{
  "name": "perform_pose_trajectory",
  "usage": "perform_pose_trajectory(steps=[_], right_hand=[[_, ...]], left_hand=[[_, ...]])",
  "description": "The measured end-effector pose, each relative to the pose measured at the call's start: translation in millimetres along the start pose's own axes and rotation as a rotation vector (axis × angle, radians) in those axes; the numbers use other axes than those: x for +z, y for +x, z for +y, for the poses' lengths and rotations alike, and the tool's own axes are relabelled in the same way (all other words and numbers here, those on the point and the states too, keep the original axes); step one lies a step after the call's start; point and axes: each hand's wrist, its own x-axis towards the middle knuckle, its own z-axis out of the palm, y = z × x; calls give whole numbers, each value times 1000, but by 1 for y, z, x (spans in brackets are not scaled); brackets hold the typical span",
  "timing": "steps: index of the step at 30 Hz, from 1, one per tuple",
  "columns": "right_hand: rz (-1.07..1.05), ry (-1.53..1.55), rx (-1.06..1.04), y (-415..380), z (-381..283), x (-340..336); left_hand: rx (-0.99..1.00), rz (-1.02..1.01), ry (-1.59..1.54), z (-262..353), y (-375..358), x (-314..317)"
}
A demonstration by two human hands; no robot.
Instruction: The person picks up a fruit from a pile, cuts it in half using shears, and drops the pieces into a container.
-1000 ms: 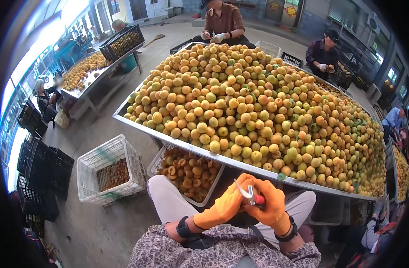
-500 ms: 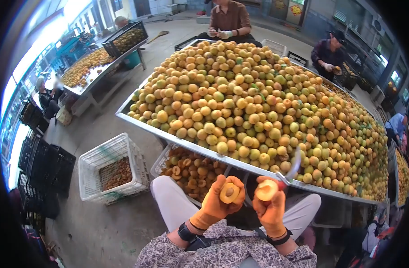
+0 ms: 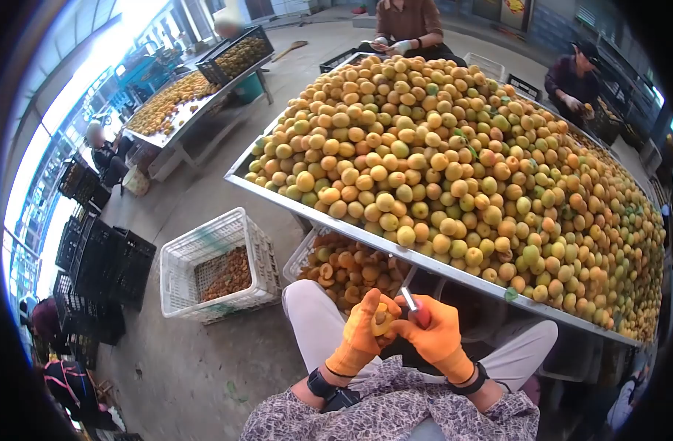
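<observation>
Head view: the left hand [image 3: 362, 331], in an orange glove, grasps an apricot half [image 3: 381, 319], pale yellow with its cut side showing, above the lap. The right hand [image 3: 433, 328] grips a small knife [image 3: 410, 300] touching it.

knife [image 3: 409, 299] blade mostly hidden, apricot half [image 3: 381, 319] partly covered

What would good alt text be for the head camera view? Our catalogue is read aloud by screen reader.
Two orange-gloved hands meet over the person's lap: the left hand holds an apricot half, the right hand a small knife. Ahead, a metal table is heaped with apricots; a white crate stands on the floor.
</observation>
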Motion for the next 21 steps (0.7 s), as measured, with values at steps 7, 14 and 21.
perform_pose_trajectory(steps=[7, 14, 21], right_hand=[[109, -168, -178, -12, 14, -8], [67, -702, -236, -27, 40, -29], [258, -730, -345, -50, 74, -72]], left_hand=[[947, -86, 877, -26, 13, 14], [-226, -265, 209, -44, 14, 12], [-472, -176, 222, -47, 37, -11]])
